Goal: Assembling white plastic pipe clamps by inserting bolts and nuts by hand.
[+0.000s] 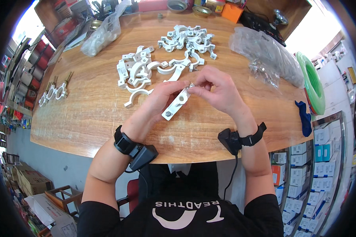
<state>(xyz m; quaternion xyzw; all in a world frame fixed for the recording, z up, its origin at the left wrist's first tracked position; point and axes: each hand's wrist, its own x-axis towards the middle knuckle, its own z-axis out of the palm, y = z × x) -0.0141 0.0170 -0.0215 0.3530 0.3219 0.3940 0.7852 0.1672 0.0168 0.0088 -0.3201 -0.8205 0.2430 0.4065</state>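
In the middle of the frame, the white clamp (175, 106) hides some fingers of the left hand (162, 94). The metal piece (192, 85) at the right hand (220, 89) is too small to identify. The lower edge cuts off the black shirt (136, 221).

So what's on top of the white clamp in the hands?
On the white clamp, a metal fastener sits at the near end and a round collar midway. The left hand and right hand partly cover the far end, so details there can't be seen.
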